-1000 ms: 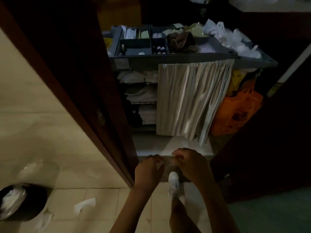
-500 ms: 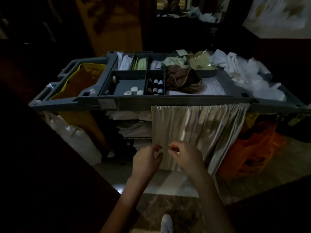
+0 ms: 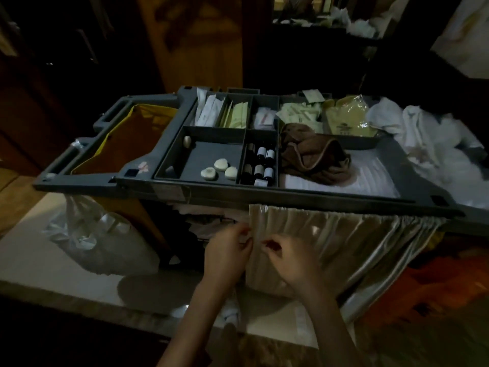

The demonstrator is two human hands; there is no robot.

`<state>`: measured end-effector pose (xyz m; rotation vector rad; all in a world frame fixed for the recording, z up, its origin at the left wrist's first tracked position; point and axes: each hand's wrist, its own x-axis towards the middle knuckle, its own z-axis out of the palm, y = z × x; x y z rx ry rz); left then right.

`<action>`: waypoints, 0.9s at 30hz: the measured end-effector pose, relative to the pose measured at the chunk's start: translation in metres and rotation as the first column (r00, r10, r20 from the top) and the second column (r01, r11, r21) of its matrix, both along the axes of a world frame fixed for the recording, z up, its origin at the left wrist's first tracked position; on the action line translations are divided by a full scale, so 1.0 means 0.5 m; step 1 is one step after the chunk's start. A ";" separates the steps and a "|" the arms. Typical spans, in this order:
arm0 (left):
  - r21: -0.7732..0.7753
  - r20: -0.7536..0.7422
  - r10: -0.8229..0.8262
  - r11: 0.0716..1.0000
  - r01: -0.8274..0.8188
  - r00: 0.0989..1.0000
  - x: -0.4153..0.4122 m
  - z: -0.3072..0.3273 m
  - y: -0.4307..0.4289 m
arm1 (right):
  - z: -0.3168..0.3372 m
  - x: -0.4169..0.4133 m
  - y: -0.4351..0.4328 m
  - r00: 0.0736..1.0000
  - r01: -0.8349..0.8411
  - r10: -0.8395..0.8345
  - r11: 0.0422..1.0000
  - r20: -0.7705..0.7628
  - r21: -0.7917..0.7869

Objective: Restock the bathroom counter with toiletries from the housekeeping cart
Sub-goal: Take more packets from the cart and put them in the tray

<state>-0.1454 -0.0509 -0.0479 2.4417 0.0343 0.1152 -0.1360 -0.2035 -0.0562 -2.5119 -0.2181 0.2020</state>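
Dimly, cart (image 3: 264, 193) holds white soaps (image 3: 221, 164), dark bottles (image 3: 262, 154); left hand (image 3: 227, 251), right hand (image 3: 289, 262) fingers (image 3: 280, 245) curled, grip unclear.

The grey cart (image 3: 264, 197) carries 3 round pale soaps (image 3: 221, 164) beside small dark bottles (image 3: 258, 169).

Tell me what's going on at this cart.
A person stands at the housekeeping cart, left hand and right hand close together in front of its pleated curtain, both curled as if working something small; the blur hides what it is. The round soaps and small dark bottles sit untouched in the cart's top compartments, beside a brown towel.
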 end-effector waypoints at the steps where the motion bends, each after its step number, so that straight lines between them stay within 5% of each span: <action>1: -0.009 0.034 0.006 1.000 -0.005 0.999 0.032 0.006 0.003 | 0.000 0.027 0.001 1.000 0.005 -0.006 1.000 0.023 0.021; 14: -0.037 0.163 0.023 0.999 -0.017 0.986 0.494 0.060 0.101 | 0.087 0.437 0.083 0.976 0.093 -0.107 0.992 0.189 0.083; 27: -0.237 0.282 -0.034 0.966 0.104 0.959 0.721 0.002 0.151 | 0.025 0.708 0.140 0.913 0.252 -0.270 0.963 0.304 0.098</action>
